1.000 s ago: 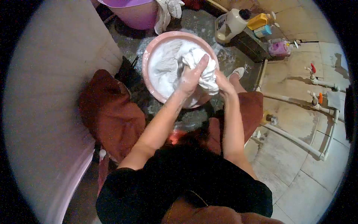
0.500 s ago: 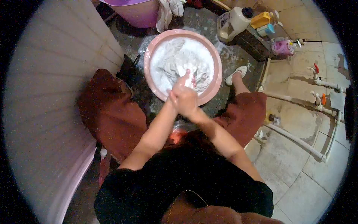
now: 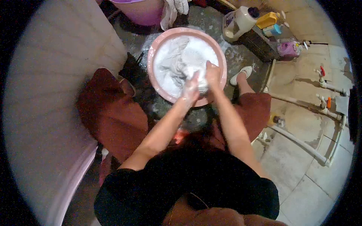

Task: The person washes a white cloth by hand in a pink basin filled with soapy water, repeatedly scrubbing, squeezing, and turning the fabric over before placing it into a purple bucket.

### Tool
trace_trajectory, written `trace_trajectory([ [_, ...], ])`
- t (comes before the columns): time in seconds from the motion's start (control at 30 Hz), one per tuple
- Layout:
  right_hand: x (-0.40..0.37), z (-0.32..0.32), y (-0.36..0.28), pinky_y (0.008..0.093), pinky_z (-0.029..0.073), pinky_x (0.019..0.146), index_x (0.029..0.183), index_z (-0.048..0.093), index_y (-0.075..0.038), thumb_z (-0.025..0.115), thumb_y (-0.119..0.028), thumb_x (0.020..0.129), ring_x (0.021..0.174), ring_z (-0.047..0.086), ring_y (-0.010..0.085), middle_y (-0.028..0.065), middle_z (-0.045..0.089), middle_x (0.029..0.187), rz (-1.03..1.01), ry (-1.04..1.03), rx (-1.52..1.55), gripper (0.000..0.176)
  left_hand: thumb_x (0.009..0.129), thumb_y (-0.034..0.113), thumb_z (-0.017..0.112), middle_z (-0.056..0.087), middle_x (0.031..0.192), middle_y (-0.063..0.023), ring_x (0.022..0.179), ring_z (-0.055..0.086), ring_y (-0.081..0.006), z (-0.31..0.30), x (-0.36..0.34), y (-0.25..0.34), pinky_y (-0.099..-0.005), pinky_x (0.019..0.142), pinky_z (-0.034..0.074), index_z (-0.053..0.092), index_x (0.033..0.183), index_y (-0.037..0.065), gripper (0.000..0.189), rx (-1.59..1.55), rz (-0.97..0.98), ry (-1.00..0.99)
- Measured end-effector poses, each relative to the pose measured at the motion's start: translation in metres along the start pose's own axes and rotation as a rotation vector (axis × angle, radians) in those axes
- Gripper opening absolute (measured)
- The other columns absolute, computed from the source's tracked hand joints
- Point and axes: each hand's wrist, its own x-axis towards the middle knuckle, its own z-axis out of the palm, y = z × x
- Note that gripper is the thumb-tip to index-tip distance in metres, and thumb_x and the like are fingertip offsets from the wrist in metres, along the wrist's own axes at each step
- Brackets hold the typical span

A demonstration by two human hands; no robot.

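A pink basin (image 3: 152, 77) stands on the floor between my feet, full of white suds. In it lies a bunched, wet pale cloth (image 3: 175, 64), partly sunk in the foam. At the basin's near side, my left hand (image 3: 191, 89) is at the cloth, closed around its near edge; suds coat the fingers. My right hand (image 3: 212, 74) is closed in a fist on the cloth's right side, close to the basin's right rim. A twisted length of the fabric shows between the two hands. What lies under the foam is hidden.
A purple tub (image 3: 141, 13) with white fabric (image 3: 170, 15) over its rim stands at the far left. On the right are a large white jug (image 3: 238, 24), a yellow bottle (image 3: 267, 20), a pink bag-like pack (image 3: 288, 49), and taps (image 3: 321, 71) on wall pipes.
My hands were clasped together over the basin's near rim. They have come apart, the right one moving right and forward, and both are now on the cloth, which has shifted.
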Motion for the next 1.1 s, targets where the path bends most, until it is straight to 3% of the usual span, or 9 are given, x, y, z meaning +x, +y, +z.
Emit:
trace_trajectory([
  [0.2, -0.013, -0.034, 0.014, 0.0351, 0.045, 0.084, 0.121, 0.047, 0.003, 0.053, -0.035, 0.087, 0.099, 0.055, 0.0237, 0.0144, 0.056, 0.115, 0.244, -0.533, 1.192, 0.051, 0.083, 0.037, 0.060, 0.062, 0.088, -0.0125, 0.079, 0.058, -0.0186, 0.037, -0.037, 0.038, -0.0304, 0.068, 0.047, 0.057, 0.102, -0.008, 0.050, 0.878, 0.103, -0.280],
  [0.3, -0.026, -0.046, -0.024, 0.0366, 0.045, 0.084, 0.118, 0.048, 0.005, 0.058, -0.034, 0.084, 0.099, 0.056, 0.0243, 0.0135, 0.057, 0.113, -0.212, -0.117, 0.212, 0.053, 0.082, 0.056, 0.051, 0.055, 0.115, -0.0131, 0.101, 0.054, -0.0209, -0.039, 0.028, -0.013, -0.0338, 0.086, 0.043, 0.052, 0.117, -0.002, 0.068, 1.184, -0.223, -0.243],
  [0.4, -0.032, -0.040, -0.029, 0.0380, 0.045, 0.082, 0.113, 0.051, 0.006, 0.063, -0.031, 0.079, 0.098, 0.057, 0.0313, 0.0216, 0.058, 0.106, -0.318, -0.077, 0.018, 0.052, 0.085, 0.059, 0.041, 0.053, 0.120, -0.0135, 0.105, 0.053, -0.0257, -0.013, 0.001, 0.019, -0.0390, 0.087, 0.045, 0.039, 0.128, -0.001, 0.073, 0.219, -0.128, -0.154],
  [0.57, -0.149, 0.020, -0.068, 0.0436, 0.048, 0.068, 0.093, 0.059, 0.001, 0.062, -0.021, 0.075, 0.072, 0.060, 0.0387, 0.0214, 0.062, 0.079, -0.641, 0.027, -0.474, 0.029, 0.089, 0.046, 0.044, 0.054, 0.116, -0.0125, 0.104, 0.053, -0.0239, -0.015, -0.002, 0.059, -0.0398, 0.086, 0.045, 0.044, 0.124, 0.003, 0.056, -0.025, -0.408, -0.138],
  [0.83, -0.054, 0.008, -0.013, 0.0442, 0.044, 0.060, 0.074, 0.063, -0.003, 0.050, -0.032, 0.081, 0.061, 0.058, 0.0337, 0.0162, 0.060, 0.066, -0.344, 0.335, 0.099, 0.032, 0.087, 0.022, 0.054, 0.056, 0.105, -0.0109, 0.091, 0.056, -0.0229, 0.002, -0.006, 0.009, -0.0334, 0.079, 0.047, 0.049, 0.115, 0.000, 0.036, -0.017, 0.060, 0.094],
  [0.9, -0.107, 0.036, -0.043, 0.0449, 0.043, 0.063, 0.075, 0.062, -0.005, 0.053, -0.029, 0.081, 0.068, 0.056, 0.0389, 0.0180, 0.057, 0.066, -0.533, 0.462, -0.003, 0.026, 0.086, 0.024, 0.056, 0.059, 0.097, -0.0112, 0.089, 0.057, -0.0218, -0.019, -0.004, 0.013, -0.0334, 0.078, 0.048, 0.055, 0.107, 0.000, 0.031, -0.103, 0.014, -0.048],
  [1.0, -0.093, 0.040, -0.031, 0.0458, 0.044, 0.063, 0.075, 0.061, -0.001, 0.055, -0.025, 0.079, 0.067, 0.057, 0.0395, 0.0211, 0.058, 0.068, -0.419, 0.358, -0.029, 0.025, 0.087, 0.025, 0.055, 0.059, 0.092, -0.0093, 0.084, 0.057, -0.0185, -0.078, 0.042, 0.013, -0.0307, 0.076, 0.048, 0.057, 0.103, 0.003, 0.028, -0.477, -0.292, -0.989],
  [1.03, -0.082, 0.045, -0.028, 0.0462, 0.044, 0.062, 0.075, 0.061, 0.001, 0.056, -0.024, 0.078, 0.066, 0.057, 0.0398, 0.0226, 0.059, 0.069, -0.372, 0.300, -0.040, 0.025, 0.087, 0.025, 0.055, 0.059, 0.092, -0.0093, 0.084, 0.057, -0.0185, -0.071, 0.037, 0.006, -0.0307, 0.076, 0.048, 0.057, 0.103, 0.003, 0.028, -0.471, -0.287, -0.988],
  [1.1, -0.028, 0.017, -0.007, 0.0438, 0.045, 0.059, 0.079, 0.061, 0.004, 0.055, -0.028, 0.080, 0.063, 0.059, 0.0363, 0.0244, 0.060, 0.070, -0.095, 0.202, 0.038, 0.033, 0.088, 0.027, 0.052, 0.058, 0.094, -0.0079, 0.083, 0.056, -0.0167, -0.033, 0.012, -0.015, -0.0296, 0.075, 0.047, 0.057, 0.103, 0.003, 0.028, -0.069, 0.168, 0.007],
])
